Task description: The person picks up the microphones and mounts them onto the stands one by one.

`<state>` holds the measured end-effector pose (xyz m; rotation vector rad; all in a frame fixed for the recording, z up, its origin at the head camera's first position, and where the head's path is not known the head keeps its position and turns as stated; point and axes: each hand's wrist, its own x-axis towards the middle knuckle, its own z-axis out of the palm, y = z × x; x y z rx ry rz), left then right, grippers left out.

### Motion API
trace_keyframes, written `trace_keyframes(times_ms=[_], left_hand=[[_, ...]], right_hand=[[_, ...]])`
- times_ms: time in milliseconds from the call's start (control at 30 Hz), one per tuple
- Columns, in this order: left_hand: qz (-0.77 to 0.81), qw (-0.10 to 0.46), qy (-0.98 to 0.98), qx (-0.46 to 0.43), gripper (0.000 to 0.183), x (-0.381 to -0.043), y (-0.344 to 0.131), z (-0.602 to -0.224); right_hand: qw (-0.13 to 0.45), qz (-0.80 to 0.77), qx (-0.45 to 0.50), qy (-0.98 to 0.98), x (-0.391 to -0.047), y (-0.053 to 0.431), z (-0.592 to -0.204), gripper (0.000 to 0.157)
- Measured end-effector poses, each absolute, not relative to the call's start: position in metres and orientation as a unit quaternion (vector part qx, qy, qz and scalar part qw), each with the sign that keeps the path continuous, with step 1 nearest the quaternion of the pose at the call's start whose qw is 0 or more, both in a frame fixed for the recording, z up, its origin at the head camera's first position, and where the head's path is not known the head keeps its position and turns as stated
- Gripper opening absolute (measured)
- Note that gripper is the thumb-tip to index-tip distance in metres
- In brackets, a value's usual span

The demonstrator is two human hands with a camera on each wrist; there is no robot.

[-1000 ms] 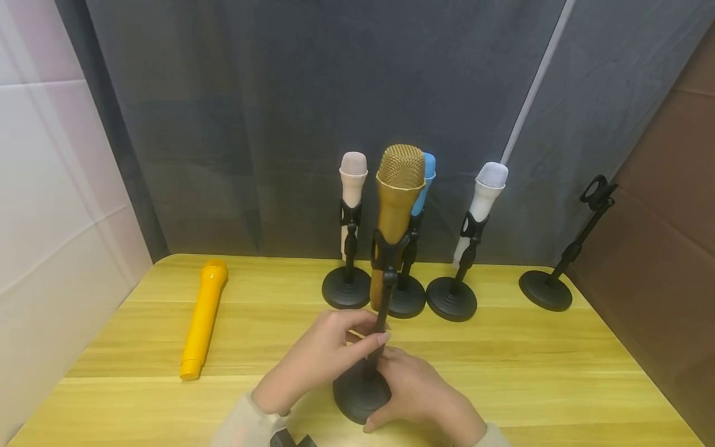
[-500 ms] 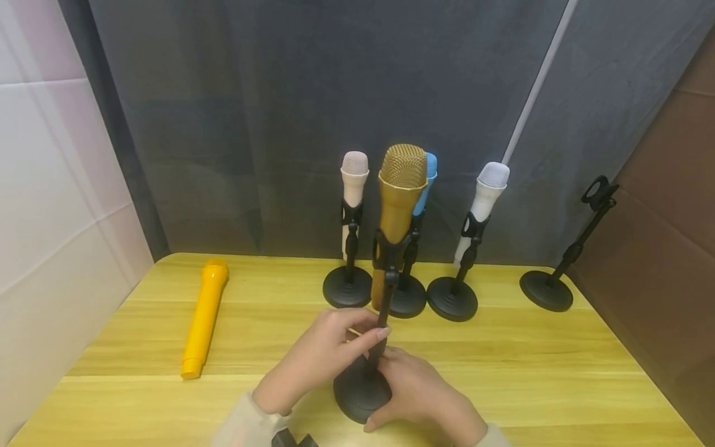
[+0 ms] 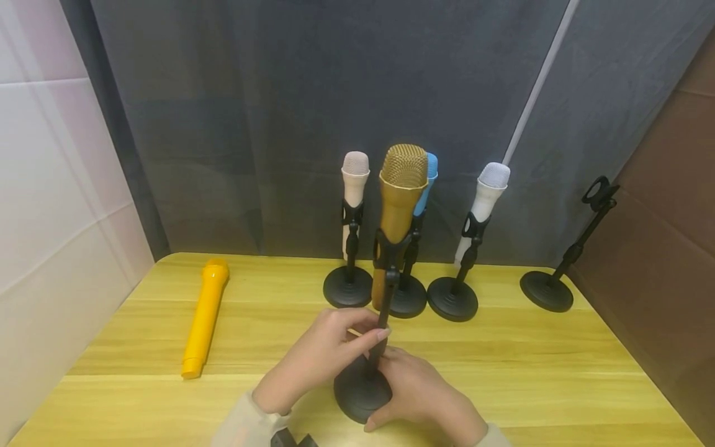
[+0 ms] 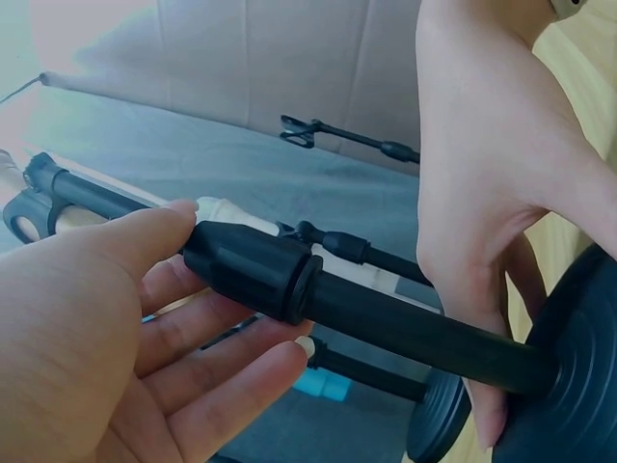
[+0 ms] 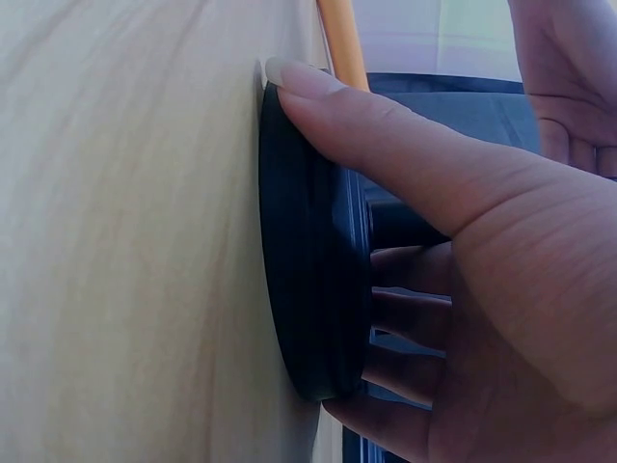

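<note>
L hand (image 3: 335,347) has thumb + fingers curled round the pole of a blk mic stand (image 3: 383,313); R hand (image 3: 413,388) grips its round base (image 3: 357,394), near ctr of the surface (image 3: 262,323). Gold mic (image 3: 396,214) sits in that stand's clip, head up. Behind, L to R: cream mic (image 3: 354,186), blue mic (image 3: 431,167) (partly hidden by gold), white mic (image 3: 484,205), each w/ its own holder (image 3: 347,288). Far R, spare stand (image 3: 571,253); yellow mic (image 3: 205,320) lies at left.
</note>
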<state>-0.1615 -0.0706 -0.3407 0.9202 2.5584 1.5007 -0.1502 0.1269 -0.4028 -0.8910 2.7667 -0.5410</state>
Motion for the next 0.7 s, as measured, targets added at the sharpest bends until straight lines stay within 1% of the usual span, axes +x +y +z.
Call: trace_keyframes(times_ms=[133,200,400,467,700], left_hand=[[0.49,0.023,0.821,0.291,0.017,-0.1611,-0.0702,-0.3407],[0.489,0.017,0.822,0.29,0.018,-0.1606,-0.0693,-0.3409],[0.448,-0.046,0.833,0.321,0.023,-0.1582,-0.0649,-0.3417],[0.444,-0.06,0.831,0.33,0.023,-0.1577,-0.0644,-0.3424],[0.447,-0.056,0.828,0.333,0.024,-0.1576,-0.0663,-0.3438]], right_hand=[[0.094,-0.185,-0.301,0.931,-0.1503,0.1268,-0.4028,0.096],[0.099,-0.184,-0.298,0.931,-0.1502,0.1267,-0.4024,0.097],[0.102,-0.184,-0.295,0.932,-0.1495,0.127,-0.3998,0.098],[0.103,-0.186,-0.295,0.932,-0.1493,0.1271,-0.399,0.098],[0.106,-0.184,-0.294,0.932,-0.1492,0.1262,-0.3994,0.097]])
